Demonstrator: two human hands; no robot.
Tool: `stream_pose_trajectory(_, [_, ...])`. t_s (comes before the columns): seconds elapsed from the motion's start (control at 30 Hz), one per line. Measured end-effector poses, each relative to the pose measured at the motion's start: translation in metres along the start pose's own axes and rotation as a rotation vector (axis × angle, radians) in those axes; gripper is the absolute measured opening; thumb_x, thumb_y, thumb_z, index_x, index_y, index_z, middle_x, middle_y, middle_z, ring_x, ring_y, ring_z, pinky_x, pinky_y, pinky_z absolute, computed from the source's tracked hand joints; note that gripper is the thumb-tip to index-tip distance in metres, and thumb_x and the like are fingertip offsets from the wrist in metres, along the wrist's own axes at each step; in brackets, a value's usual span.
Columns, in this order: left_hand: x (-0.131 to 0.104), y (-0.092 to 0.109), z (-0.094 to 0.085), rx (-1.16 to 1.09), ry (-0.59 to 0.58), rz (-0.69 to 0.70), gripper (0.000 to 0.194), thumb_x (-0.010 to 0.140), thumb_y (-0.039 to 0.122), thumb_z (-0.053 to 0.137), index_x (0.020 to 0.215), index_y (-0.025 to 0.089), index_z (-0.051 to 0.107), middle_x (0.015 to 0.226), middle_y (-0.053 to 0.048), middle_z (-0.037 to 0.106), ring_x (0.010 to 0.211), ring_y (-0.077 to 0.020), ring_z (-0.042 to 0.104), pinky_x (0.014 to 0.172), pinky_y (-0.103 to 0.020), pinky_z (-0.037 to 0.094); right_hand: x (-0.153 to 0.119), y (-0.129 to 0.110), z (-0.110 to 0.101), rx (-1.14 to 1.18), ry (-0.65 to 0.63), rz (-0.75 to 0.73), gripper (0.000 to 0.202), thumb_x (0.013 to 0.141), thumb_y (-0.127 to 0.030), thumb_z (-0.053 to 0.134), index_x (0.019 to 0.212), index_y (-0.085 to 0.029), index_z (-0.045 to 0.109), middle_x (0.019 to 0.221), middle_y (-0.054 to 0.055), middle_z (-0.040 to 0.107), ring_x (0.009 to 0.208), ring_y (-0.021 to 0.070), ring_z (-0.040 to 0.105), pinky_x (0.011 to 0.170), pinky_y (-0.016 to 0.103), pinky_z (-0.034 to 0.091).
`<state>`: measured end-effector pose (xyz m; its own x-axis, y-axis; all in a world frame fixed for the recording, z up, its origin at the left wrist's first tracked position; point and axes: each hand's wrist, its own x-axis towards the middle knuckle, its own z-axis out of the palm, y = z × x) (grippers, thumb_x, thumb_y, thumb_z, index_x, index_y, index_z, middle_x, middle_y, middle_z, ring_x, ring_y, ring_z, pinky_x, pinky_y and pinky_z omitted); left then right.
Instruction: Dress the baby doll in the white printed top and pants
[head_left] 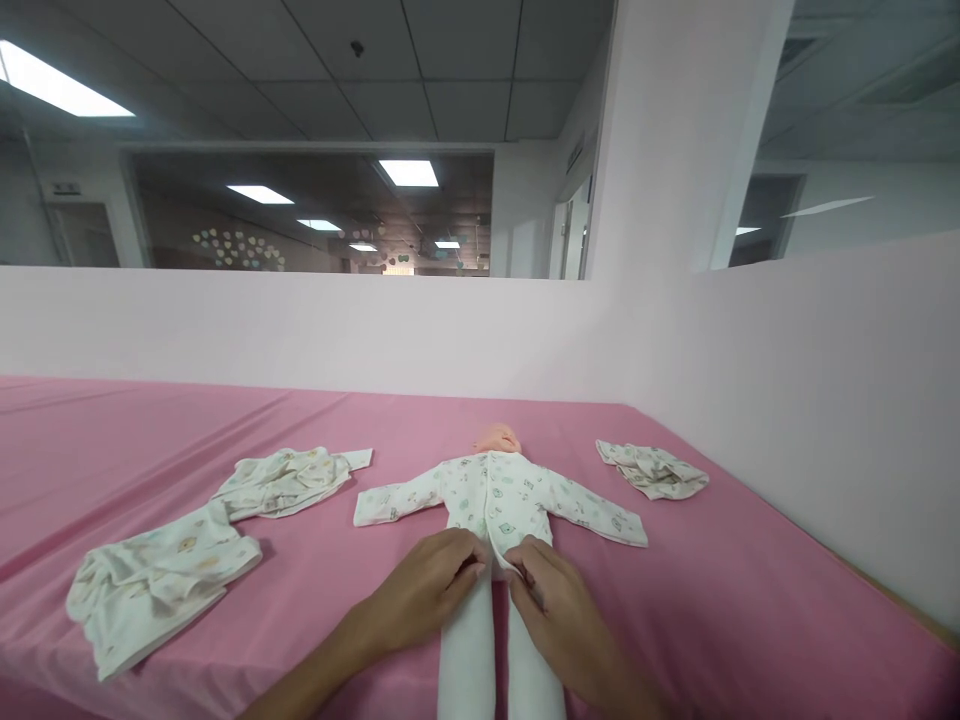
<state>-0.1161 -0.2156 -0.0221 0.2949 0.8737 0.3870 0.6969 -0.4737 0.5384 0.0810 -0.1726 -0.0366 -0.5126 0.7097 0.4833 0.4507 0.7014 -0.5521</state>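
A baby doll (498,438) lies on its back, head away from me, in a white patterned top (469,485) with both sleeves spread out and white trousers (466,660). My left hand (435,585) pinches the lower front of the top on the left side of its opening. Just to the right, my right hand (555,610) has its fingers closed on the hem of the other front edge. The front opening runs down the middle of the top between my hands. The doll's feet are outside the view.
Crumpled white patterned clothes (180,560) lie on the pink sheet (315,580) at the left. A smaller folded cloth piece (652,470) is at the right. White walls (420,335) with windows stand behind and to the right.
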Motion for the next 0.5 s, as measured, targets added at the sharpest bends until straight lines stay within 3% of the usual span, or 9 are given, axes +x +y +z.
stream_pose_trajectory(0.17, [-0.003, 0.004, -0.012, -0.180, -0.071, -0.117, 0.019, 0.097, 0.030, 0.045, 0.097, 0.023, 0.063, 0.094, 0.001, 0.065, 0.084, -0.0159, 0.055, 0.073, -0.026, 0.041, -0.003, 0.008, -0.002, 0.135, -0.012, 0.038, 0.016, 0.092, -0.028, 0.048, 0.079, -0.025, 0.056, 0.081, 0.001, 0.060, 0.075, 0.0193, 0.058, 0.066, 0.031, 0.047])
stream_pose_trajectory(0.37, [-0.009, -0.015, -0.020, -0.171, -0.028, -0.253, 0.016, 0.092, 0.034, 0.052, 0.097, 0.023, 0.063, 0.093, 0.000, 0.061, 0.083, -0.0168, 0.051, 0.074, -0.027, 0.041, -0.005, 0.032, -0.011, 0.217, 0.081, 0.115, 0.018, 0.093, -0.037, 0.049, 0.088, -0.023, 0.060, 0.093, 0.004, 0.063, 0.083, 0.0194, 0.059, 0.074, 0.032, 0.049])
stream_pose_trajectory(0.5, [-0.019, -0.027, -0.026, -0.149, -0.087, -0.335, 0.021, 0.089, 0.037, 0.055, 0.104, 0.023, 0.060, 0.098, 0.000, 0.060, 0.087, -0.0178, 0.051, 0.077, -0.027, 0.043, -0.012, 0.047, -0.020, 0.169, 0.081, 0.184, 0.017, 0.092, -0.037, 0.051, 0.096, -0.023, 0.060, 0.099, 0.005, 0.064, 0.094, 0.0213, 0.061, 0.085, 0.035, 0.050])
